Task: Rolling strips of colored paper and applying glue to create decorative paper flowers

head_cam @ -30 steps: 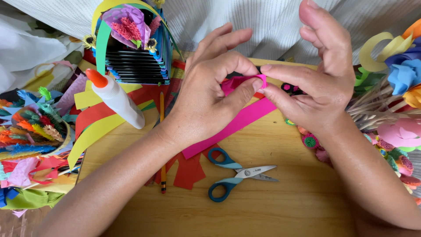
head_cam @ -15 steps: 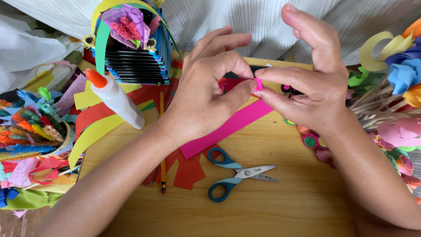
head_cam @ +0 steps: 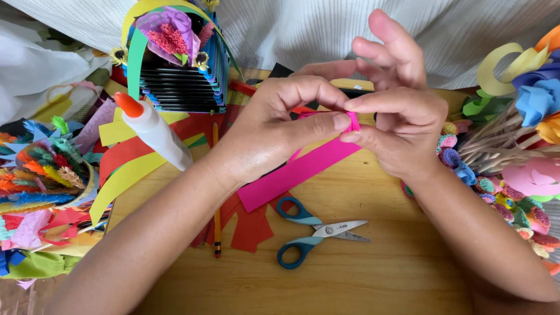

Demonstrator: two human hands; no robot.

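Left hand (head_cam: 274, 131) and right hand (head_cam: 396, 125) both pinch the pink paper strip (head_cam: 294, 172), white glue bottle (head_cam: 153, 129) nearby.

I see bright, even, soft light with no glare. My left hand (head_cam: 274, 131) and right hand (head_cam: 402, 125) drop only faint shadows on the desk (head_cam: 373, 274). Focus is crisp in the centre; the edges bend slightly from the wide lens.

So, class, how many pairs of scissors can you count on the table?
1. The scissors lie closed on the wooden table, just below the pink paper strip; others may be hidden under the paper piles.
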